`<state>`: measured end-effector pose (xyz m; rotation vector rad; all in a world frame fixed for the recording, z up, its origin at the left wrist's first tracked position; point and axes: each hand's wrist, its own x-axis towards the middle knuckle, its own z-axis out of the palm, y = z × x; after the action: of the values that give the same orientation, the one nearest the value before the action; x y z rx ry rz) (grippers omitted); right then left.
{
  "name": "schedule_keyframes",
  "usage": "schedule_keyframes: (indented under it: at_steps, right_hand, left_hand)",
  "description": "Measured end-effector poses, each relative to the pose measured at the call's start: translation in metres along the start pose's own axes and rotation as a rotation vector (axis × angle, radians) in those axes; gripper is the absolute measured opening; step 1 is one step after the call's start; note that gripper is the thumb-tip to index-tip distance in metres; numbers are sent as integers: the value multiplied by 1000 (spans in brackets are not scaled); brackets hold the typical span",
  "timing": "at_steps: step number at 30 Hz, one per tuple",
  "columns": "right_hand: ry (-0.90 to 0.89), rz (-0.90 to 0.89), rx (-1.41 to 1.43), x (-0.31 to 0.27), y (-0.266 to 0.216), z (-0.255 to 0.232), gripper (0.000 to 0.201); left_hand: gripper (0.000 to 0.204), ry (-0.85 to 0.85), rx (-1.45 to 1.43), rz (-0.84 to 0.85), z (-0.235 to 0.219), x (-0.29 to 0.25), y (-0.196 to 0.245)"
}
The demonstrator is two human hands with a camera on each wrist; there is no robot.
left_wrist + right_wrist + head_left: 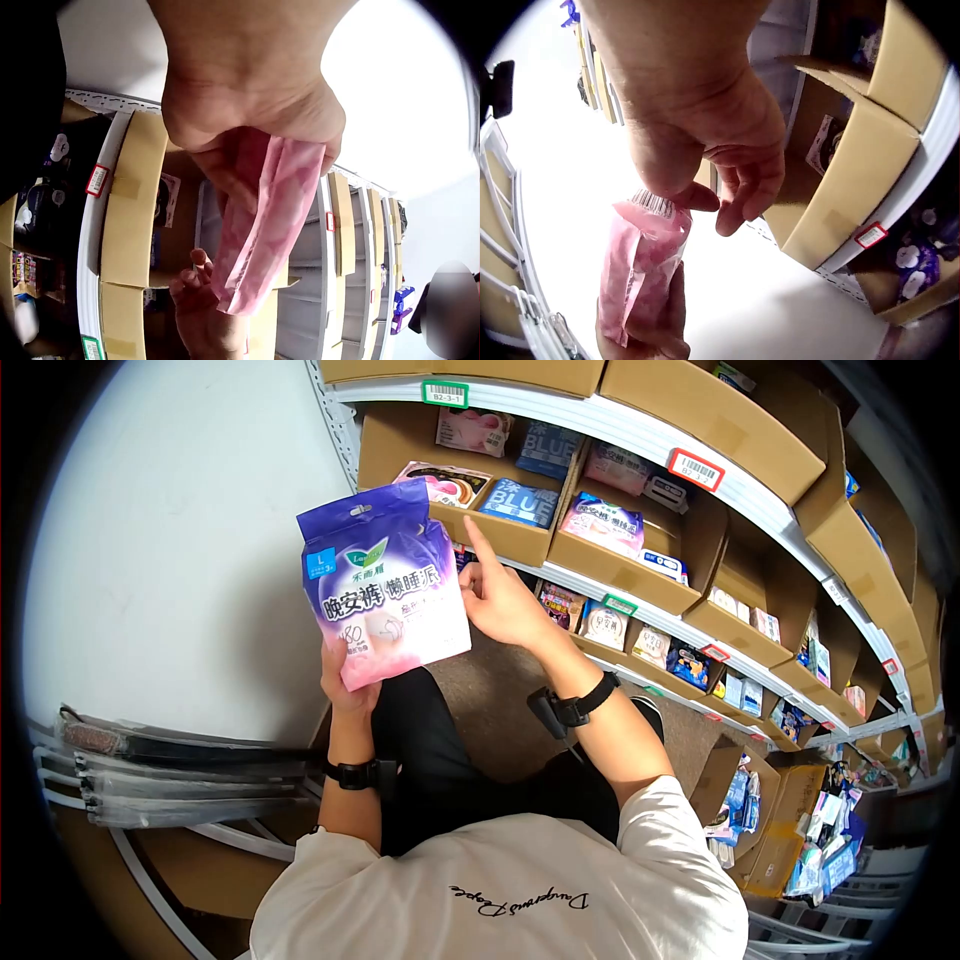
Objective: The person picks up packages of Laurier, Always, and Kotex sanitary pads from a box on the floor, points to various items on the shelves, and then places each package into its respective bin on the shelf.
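Note:
My left hand (345,682) grips a purple, white and pink pack of overnight period pants (375,575) by its lower edge, thumb on the front. The pack is upright, its printed front towards me, with a blue L mark in one corner. In the left wrist view the pink underside of the pack (274,217) shows between thumb and fingers. My right hand (505,605) is beside the pack's right edge, holding nothing. Its index finger points up and the other fingers are loosely bent. From the right wrist, the thumb (697,197) overlaps the pack's barcode end.
A shelf rack with cardboard bins (625,575) runs along the right, stocked with pads and similar packs. Another period pants pack (603,525) lies in one bin. A white wall (170,550) is on the left. Cardboard boxes of packs (780,830) stand at lower right.

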<state>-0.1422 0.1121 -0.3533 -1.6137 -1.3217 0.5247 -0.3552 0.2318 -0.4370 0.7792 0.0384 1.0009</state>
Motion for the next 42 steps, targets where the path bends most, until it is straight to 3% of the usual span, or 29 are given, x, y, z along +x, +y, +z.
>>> schedule_keyframes:
  at_steps: [8,14,17,21,22,24,25,27,29,30,33,34,35,37,38,39,41,42]
  right_hand:
    - [115,46,38,-43,11,-30,86]
    - [252,55,14,-84,20,-54,88]
    - [297,31,4,-95,24,-63,88]
    - [400,110,-148,-79,37,-96,71]
    - [454,249,-191,-64,50,-119,62]
    - [644,341,-394,-42,65,-165,55]
    - [668,419,-567,-25,103,-191,56]
    - [625,707,-740,-7,115,-208,64]
    - [510,868,-752,0,117,-210,63]
    - [499,897,-748,3,121,-210,58]
    - [440,874,-699,14,128,-207,52]
    - [518,761,-744,18,130,-202,43]
    - [518,762,-743,21,148,-206,43]
    - [770,510,-523,19,158,-214,30]
    - [811,361,-513,8,163,-218,18]
    - [817,366,-515,-7,150,-218,18]
    - [898,197,-469,-41,96,-209,18]
    - [938,56,-480,-61,93,-207,19]
  left_hand:
    - [69,-48,78,-80,42,-5,-16]
    - [73,-187,101,-167,69,-14,-40]
    - [62,-280,54,-169,75,-17,-52]
    - [61,-279,65,-165,79,-18,-44]
    - [61,-279,48,-182,80,-19,-41]
    - [61,-281,33,-193,81,-22,-37]
    - [62,-266,44,-196,82,-23,-34]
    - [62,-249,65,-179,83,-30,-20]
    - [63,-235,77,-180,80,-29,-22]
    - [76,-175,109,-199,85,-30,-23]
    - [68,-229,148,-168,78,-25,-28]
    - [68,-223,160,-158,84,-26,-16]
    - [68,-224,161,-160,81,-23,-19]
    - [68,-231,151,-179,79,-20,-26]
    - [68,-235,151,-183,78,-20,-28]
    - [68,-225,151,-180,78,-19,-32]
    - [68,-219,147,-175,82,-20,-22]
    - [68,-224,161,-185,84,-17,-26]
